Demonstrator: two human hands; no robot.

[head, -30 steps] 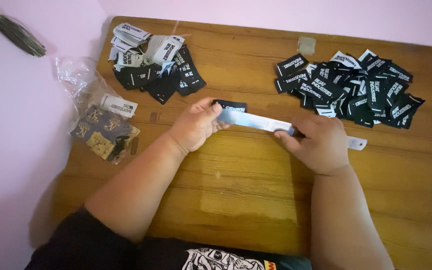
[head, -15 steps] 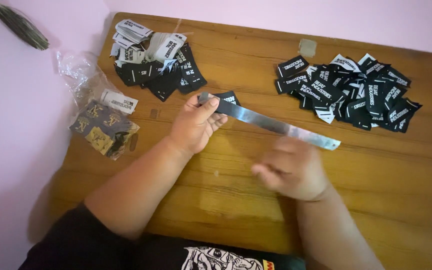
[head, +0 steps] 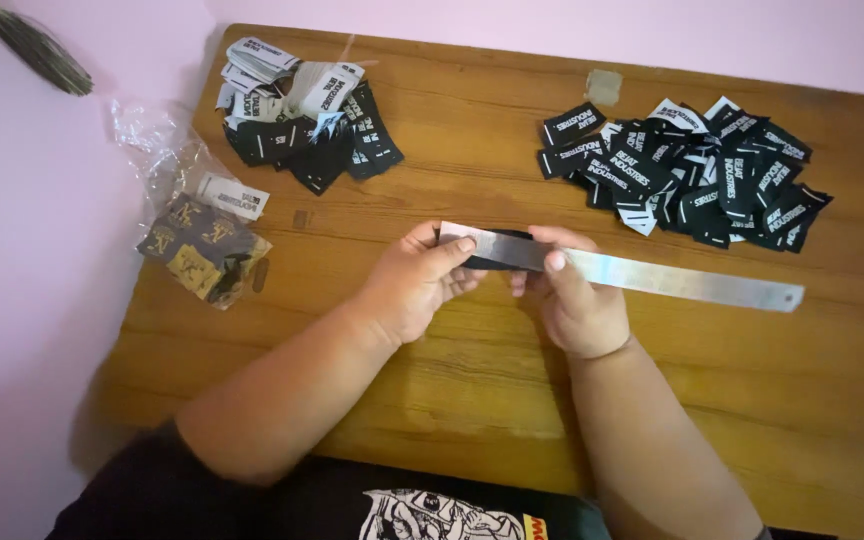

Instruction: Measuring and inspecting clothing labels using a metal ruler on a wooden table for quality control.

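Brown wooden desk (head: 452,420) against a pink wall, two heaps of black woven labels (head: 687,170) laid apart. A long flat steel ruler (head: 652,278) is pinched at its left end by left hand (head: 414,282) and right hand (head: 574,300), with a small black label (head: 487,262) clamped beneath. Ruler edge is best kept square and pressed flat.

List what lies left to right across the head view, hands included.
Clear plastic bag of dark labels → left pile of black labels → left hand → right hand → free end of the metal ruler, with the right pile of black labels behind it.
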